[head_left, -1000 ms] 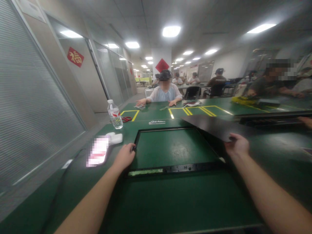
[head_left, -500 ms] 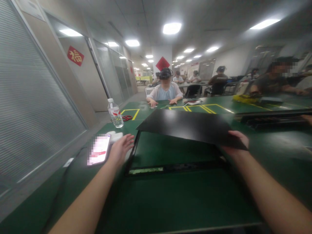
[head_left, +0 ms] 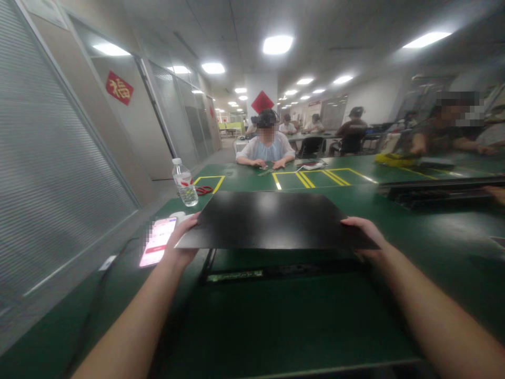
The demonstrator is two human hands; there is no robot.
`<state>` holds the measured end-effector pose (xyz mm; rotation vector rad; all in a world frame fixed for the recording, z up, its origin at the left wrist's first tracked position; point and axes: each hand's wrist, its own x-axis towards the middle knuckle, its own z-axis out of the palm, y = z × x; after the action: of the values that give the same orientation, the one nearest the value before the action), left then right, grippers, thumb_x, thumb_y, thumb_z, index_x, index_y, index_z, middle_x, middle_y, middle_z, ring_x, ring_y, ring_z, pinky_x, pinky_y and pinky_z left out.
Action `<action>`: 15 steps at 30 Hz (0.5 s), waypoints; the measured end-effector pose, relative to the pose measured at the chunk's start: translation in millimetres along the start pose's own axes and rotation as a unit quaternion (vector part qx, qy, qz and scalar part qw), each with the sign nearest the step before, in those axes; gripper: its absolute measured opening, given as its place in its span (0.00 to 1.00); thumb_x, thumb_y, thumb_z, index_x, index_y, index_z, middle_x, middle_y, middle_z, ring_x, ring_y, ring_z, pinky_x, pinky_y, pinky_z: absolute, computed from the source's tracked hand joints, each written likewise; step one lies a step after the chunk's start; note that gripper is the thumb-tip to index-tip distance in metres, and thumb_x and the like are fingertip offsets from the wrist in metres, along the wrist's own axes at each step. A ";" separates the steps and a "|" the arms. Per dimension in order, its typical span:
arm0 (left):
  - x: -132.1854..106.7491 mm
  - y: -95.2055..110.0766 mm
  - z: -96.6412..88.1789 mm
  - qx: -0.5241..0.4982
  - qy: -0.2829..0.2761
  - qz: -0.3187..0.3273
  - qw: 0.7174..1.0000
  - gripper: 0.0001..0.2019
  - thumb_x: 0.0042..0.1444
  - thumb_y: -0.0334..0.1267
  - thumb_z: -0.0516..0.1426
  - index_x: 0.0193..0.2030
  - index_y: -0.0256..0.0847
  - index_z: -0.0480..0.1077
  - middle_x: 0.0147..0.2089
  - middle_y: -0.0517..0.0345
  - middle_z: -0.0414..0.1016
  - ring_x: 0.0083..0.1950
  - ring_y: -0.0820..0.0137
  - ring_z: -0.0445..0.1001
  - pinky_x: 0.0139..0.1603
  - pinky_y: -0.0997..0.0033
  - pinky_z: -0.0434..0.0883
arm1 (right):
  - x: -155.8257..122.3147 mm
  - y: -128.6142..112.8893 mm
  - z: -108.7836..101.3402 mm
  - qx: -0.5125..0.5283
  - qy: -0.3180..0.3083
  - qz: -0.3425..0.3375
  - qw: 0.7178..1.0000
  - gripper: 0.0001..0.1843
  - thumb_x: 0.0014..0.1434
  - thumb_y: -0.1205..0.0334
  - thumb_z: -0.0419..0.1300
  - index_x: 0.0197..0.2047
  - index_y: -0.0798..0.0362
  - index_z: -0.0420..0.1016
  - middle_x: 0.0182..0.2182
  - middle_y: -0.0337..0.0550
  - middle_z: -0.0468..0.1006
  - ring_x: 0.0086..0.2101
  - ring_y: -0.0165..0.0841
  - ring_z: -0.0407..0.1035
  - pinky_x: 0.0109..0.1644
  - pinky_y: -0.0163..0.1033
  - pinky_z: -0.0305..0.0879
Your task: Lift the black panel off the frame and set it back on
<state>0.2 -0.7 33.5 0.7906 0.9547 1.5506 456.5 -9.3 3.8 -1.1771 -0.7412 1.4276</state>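
Note:
A flat, stiff black panel (head_left: 268,221) is held up level between my two hands, above the green table (head_left: 300,321). My left hand (head_left: 184,237) grips its left edge, thumb on top and the other fingers hidden underneath. At the opposite edge my right hand (head_left: 365,234) is closed in the same way. Below the panel lies a dark frame, whose near bar (head_left: 292,271) carries a pale greenish strip at the left. The panel covers the frame's far part.
Left of my left hand lie a lit phone (head_left: 160,239) and a dark cable (head_left: 97,295). Farther back are a water bottle (head_left: 184,184) and red-handled scissors (head_left: 204,190). A person (head_left: 266,145) sits opposite, hands on the table. Black frame parts (head_left: 434,195) lie at the right.
My left hand has closed on the panel's left edge; before, it was open beside it. The panel has levelled and come nearer, moving left with my right hand.

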 end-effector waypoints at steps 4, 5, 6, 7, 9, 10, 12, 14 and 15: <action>-4.1 6.1 5.6 -0.028 0.020 -0.005 0.999 0.16 0.37 0.27 0.60 0.36 0.36 0.79 0.30 0.56 0.81 0.28 0.66 0.77 0.28 0.72 0.75 | 2.1 4.7 5.5 -0.088 -0.037 0.037 0.995 0.19 0.50 0.68 0.60 0.46 0.53 0.79 0.37 0.49 0.85 0.36 0.41 0.79 0.40 0.42 0.76; -5.6 7.4 6.8 -0.025 0.023 -0.004 0.999 0.16 0.37 0.28 0.59 0.36 0.36 0.79 0.31 0.56 0.82 0.28 0.67 0.77 0.27 0.72 0.75 | 3.5 5.6 5.8 -0.095 -0.031 0.026 0.995 0.20 0.49 0.69 0.60 0.47 0.54 0.79 0.38 0.50 0.85 0.36 0.39 0.79 0.40 0.40 0.75; -6.8 8.3 7.7 -0.021 0.028 -0.002 0.999 0.16 0.37 0.28 0.59 0.36 0.37 0.79 0.31 0.57 0.82 0.27 0.67 0.76 0.27 0.72 0.75 | 5.0 6.2 5.9 -0.096 -0.018 0.019 0.995 0.21 0.49 0.70 0.61 0.48 0.54 0.78 0.38 0.50 0.84 0.36 0.37 0.78 0.39 0.38 0.74; -7.4 8.9 8.2 -0.017 0.035 0.001 0.999 0.16 0.36 0.28 0.59 0.36 0.37 0.79 0.30 0.57 0.82 0.27 0.67 0.76 0.26 0.72 0.75 | 6.2 6.4 5.7 -0.092 -0.001 0.014 0.996 0.23 0.48 0.71 0.61 0.50 0.55 0.77 0.38 0.50 0.84 0.35 0.36 0.78 0.38 0.37 0.74; -7.1 8.6 7.6 -0.010 0.046 0.008 0.999 0.15 0.36 0.29 0.59 0.35 0.37 0.79 0.29 0.59 0.81 0.26 0.67 0.75 0.27 0.72 0.75 | 7.8 5.8 5.2 -0.074 0.031 0.008 0.997 0.26 0.49 0.71 0.60 0.54 0.55 0.74 0.37 0.50 0.83 0.34 0.36 0.78 0.37 0.37 0.73; -6.1 7.9 6.7 -0.007 0.048 0.010 0.999 0.15 0.36 0.29 0.59 0.35 0.37 0.79 0.29 0.59 0.81 0.26 0.68 0.75 0.27 0.72 0.75 | 8.0 5.0 5.0 -0.066 0.043 0.003 0.997 0.27 0.50 0.71 0.60 0.56 0.55 0.72 0.36 0.50 0.83 0.33 0.36 0.78 0.36 0.37 0.73; -3.3 5.1 3.9 -0.006 0.042 0.007 0.999 0.17 0.35 0.29 0.60 0.36 0.35 0.79 0.30 0.58 0.81 0.27 0.68 0.75 0.28 0.73 0.74 | 7.6 3.2 4.7 -0.068 0.062 -0.002 0.996 0.28 0.53 0.70 0.58 0.58 0.55 0.69 0.35 0.51 0.83 0.32 0.36 0.78 0.35 0.38 0.72; -0.3 0.8 0.8 -0.005 0.037 0.001 0.999 0.18 0.35 0.30 0.61 0.38 0.34 0.79 0.31 0.55 0.82 0.28 0.67 0.76 0.28 0.73 0.74 | 6.6 1.5 4.3 -0.086 0.083 -0.007 0.993 0.26 0.54 0.69 0.58 0.58 0.54 0.69 0.34 0.51 0.83 0.31 0.36 0.78 0.35 0.38 0.72; 1.1 -1.9 -0.5 -0.003 0.037 0.000 0.999 0.19 0.35 0.30 0.61 0.38 0.34 0.79 0.32 0.55 0.82 0.28 0.67 0.77 0.28 0.73 0.74 | 6.3 1.0 4.0 -0.096 0.094 -0.010 0.991 0.25 0.54 0.68 0.57 0.57 0.54 0.69 0.33 0.50 0.83 0.31 0.36 0.78 0.35 0.39 0.72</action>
<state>0.5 0.4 31.6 0.7327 1.0035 1.5920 452.8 -2.8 2.5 -1.4278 -0.7685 1.2277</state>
